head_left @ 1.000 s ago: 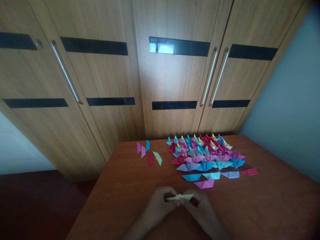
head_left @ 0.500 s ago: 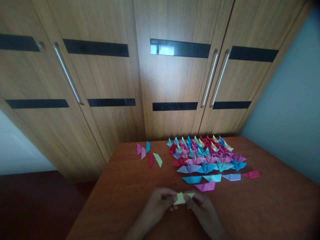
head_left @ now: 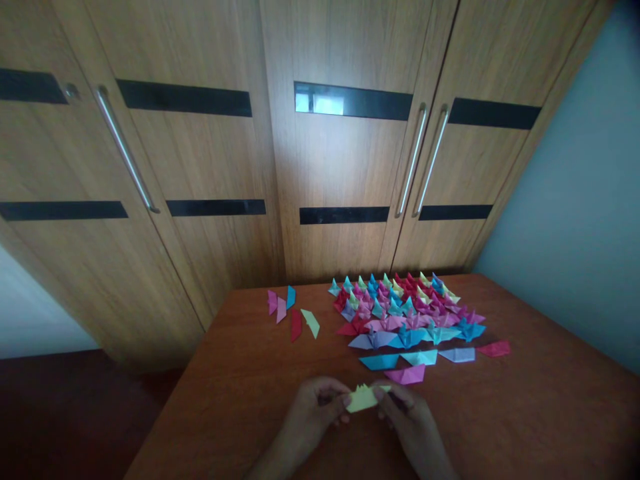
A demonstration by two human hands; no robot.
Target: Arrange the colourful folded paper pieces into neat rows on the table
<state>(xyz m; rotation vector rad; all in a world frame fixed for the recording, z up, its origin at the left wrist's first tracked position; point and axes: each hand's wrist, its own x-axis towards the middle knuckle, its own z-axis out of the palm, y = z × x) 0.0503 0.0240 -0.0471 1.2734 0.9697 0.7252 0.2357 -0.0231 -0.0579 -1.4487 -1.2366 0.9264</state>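
A small piece of folded yellow origami paper point(head_left: 361, 399) is held up over the near part of the table, between my two hands. My left hand point(head_left: 320, 407) pinches its left end between thumb and fingers. At the other end, my right hand point(head_left: 404, 410) grips it the same way, with the thumb on the near face. Small points stick up along the paper's top edge. Just beyond my hands lies a magenta folded paper piece point(head_left: 406, 375), apart from them.
Rows of colourful paper cranes point(head_left: 400, 313) stand at the back of the brown table point(head_left: 240, 400). In front of them lie flat folded pieces, among them a blue one point(head_left: 380, 362). More folded pieces point(head_left: 297, 325) lie at the left. A wooden wardrobe point(head_left: 340, 167) rises behind.
The view has shifted slightly, so the table and cranes appear a little further left. Both hands keep hold of the yellow paper, which now tilts slightly more, its right end higher.
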